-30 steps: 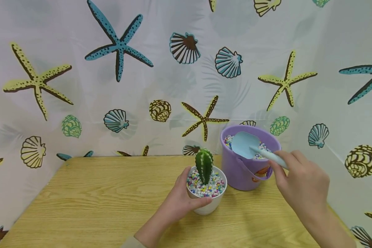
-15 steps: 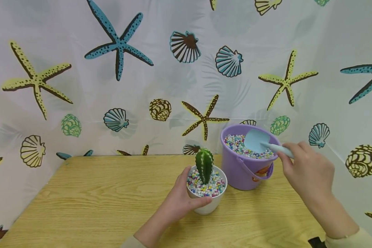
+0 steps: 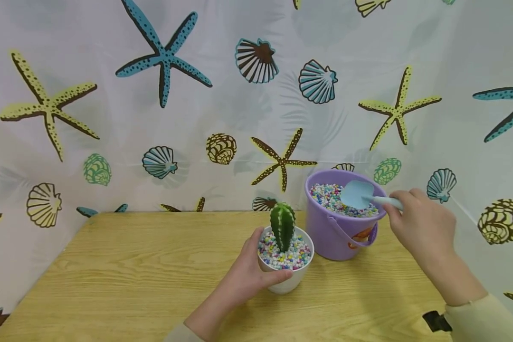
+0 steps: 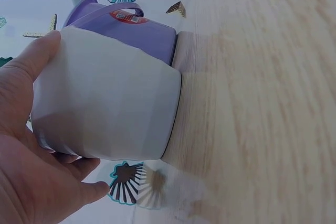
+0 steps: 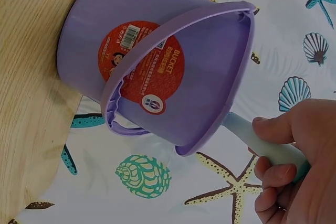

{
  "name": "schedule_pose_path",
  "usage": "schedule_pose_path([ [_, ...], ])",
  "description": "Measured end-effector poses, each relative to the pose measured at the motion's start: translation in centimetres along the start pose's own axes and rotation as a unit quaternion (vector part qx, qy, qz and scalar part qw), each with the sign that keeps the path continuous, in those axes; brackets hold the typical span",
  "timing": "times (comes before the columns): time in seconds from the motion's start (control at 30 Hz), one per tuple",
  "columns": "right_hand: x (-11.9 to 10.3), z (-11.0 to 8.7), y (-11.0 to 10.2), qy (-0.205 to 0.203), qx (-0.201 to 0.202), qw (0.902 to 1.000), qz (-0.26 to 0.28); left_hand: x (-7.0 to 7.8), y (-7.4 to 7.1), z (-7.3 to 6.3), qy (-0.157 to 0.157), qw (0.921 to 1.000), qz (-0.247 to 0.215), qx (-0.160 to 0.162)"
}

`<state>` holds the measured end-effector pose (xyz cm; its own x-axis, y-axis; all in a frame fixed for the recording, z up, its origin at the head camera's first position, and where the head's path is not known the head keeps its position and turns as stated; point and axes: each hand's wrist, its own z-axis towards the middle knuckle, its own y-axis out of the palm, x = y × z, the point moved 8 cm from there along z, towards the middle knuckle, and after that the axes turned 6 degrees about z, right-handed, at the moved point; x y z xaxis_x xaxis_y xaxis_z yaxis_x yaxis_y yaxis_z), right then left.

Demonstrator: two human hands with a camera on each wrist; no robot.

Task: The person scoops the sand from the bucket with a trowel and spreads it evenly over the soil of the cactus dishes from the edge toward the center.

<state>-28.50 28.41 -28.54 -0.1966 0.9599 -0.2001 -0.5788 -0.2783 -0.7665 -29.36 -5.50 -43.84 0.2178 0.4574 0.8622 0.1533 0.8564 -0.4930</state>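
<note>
My left hand grips the side of a white pot, its thumb across the front. A green cactus stands upright in the pot amid multicoloured beads. In my right hand is the handle of a light blue toy shovel; the right wrist view shows thumb and fingers round that handle. The shovel's blade lies over the beads inside a purple bucket, just behind and right of the pot. In the right wrist view the bucket's wall hides the blade.
Both containers stand on a wooden table. The bucket's handle hangs down its front, over a red label. A white curtain printed with starfish and shells rises at the table's back edge and right side.
The shovel has moved right and back, from over the bucket's front rim to over the beads inside. My left hand and the pot have stayed put.
</note>
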Motion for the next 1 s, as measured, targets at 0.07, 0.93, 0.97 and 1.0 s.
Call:
schedule_pose_path([
  [0.07, 0.3, 0.4, 0.4, 0.01, -0.02, 0.9998, 0.0, 0.1, -0.1, 0.0, 0.001, 1.0, -0.002, -0.001],
  [0.93, 3.2, 2.9, 3.2, 0.067, -0.163, 0.9841, 0.021, 0.1, -0.4, -0.1, 0.006, 1.0, -0.001, 0.004],
  [0.97, 3.3, 2.9, 3.2, 0.068, -0.166, 0.9834, 0.024, 0.1, -0.4, -0.1, 0.007, 1.0, 0.001, 0.005],
  [1.0, 3.3, 2.9, 3.3, 0.068, -0.168, 0.983, 0.026, 0.1, -0.5, -0.1, 0.008, 1.0, 0.002, 0.005],
])
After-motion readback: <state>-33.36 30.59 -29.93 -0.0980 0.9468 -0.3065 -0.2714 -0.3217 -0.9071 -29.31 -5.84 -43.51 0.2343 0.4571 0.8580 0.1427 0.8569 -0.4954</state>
